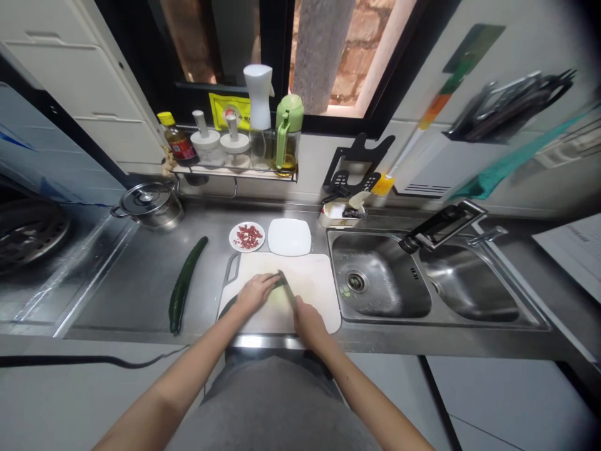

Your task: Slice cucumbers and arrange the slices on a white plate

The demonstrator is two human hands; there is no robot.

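On the white cutting board (317,282), my right hand (308,321) is closed round the handle of a knife (287,288), its blade angled up and left. My left hand (256,292) presses down on a dark green cucumber (230,305), part of which shows under my wrist at the board's left side. The blade's tip is beside my left fingertips. Pale green pieces (278,297) lie beside the blade, too blurred to tell apart. A whole cucumber (185,288) rests on the steel counter, left of the board.
Behind the board are a plate of chopped red pieces (246,237) and a white plate (289,236). A lidded pot (151,205) stands at the back left. To the right is a double sink (380,275). A rack (235,170) of bottles hangs above.
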